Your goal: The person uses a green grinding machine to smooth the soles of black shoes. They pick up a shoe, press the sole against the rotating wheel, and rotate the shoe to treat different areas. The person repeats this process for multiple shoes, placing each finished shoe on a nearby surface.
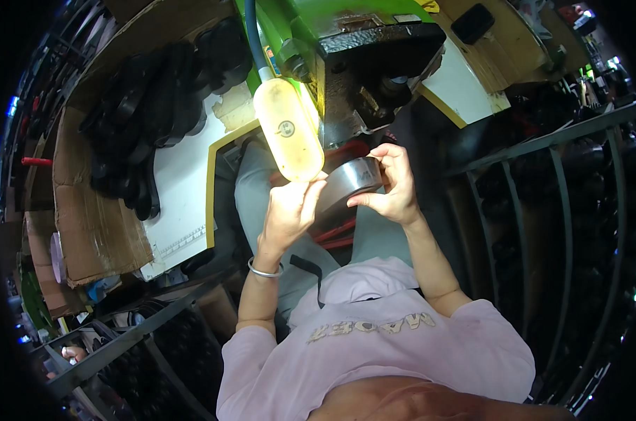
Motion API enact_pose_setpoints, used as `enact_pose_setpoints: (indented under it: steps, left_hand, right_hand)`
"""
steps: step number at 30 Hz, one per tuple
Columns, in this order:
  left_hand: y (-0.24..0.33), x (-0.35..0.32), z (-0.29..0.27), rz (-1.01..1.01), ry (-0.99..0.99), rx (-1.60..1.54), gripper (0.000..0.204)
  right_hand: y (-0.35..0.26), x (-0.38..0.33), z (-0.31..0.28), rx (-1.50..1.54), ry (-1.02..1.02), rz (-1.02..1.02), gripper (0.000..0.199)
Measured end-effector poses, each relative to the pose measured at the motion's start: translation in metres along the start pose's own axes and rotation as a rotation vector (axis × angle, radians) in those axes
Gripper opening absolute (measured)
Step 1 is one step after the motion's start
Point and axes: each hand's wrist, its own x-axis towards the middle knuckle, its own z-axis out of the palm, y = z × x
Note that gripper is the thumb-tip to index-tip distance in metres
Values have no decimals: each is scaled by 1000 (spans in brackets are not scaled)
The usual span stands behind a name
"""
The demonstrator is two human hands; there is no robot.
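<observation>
My right hand point(395, 186) grips a dark, glossy, curved piece with a rounded end point(355, 177), thumb below and fingers over its right end. Its exact kind does not show clearly. My left hand point(290, 210) is closed, thumb and forefinger pinched together at the lower tip of a yellow-lit lamp point(288, 130). Whatever those fingers hold is hidden by the lamp and the glare. The left side of the dark piece lies close to these fingers. Both hands are above my lap, in front of a green and black machine point(374, 52).
Left of the machine, black shoe-like pieces point(150, 98) are heaped on a white, yellow-edged table point(181, 175) beside a cardboard sheet point(93, 203). Metal rack rails point(563, 210) stand at the right, and another rail point(136, 337) at the lower left. A dark flat object point(472, 23) lies far right.
</observation>
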Motion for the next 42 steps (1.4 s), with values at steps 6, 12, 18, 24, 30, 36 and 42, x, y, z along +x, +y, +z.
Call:
enact_pose_setpoints:
  steps: [6,12,18,24,30,36,42]
  left_hand:
    - [-1,5,3,129,-25,77,12]
    - [2,1,30,68,-132,33,10]
    - [10,3,73,23,-199,-126,5]
    - [-3,2,104,-155,-38,-381,6]
    - [-27,1,101,-351,110,-619,6]
    - [-34,5,82,-357,149,-590,5]
    - [-72,19,11,-260,396,-78,15]
  right_hand:
    - [6,-3,-11,-66,-25,-22,89]
    - [-8,-14,-39,4,-58,174,95]
    - [-18,-33,-77,-8,-38,245,99]
    - [-66,-29,-113,-399,140,-50,65]
    - [-78,44,-138,-475,407,-680,42]
    - [45,204,-121,-710,285,-738,32]
    - [98,220,-100,-795,-2,-341,39]
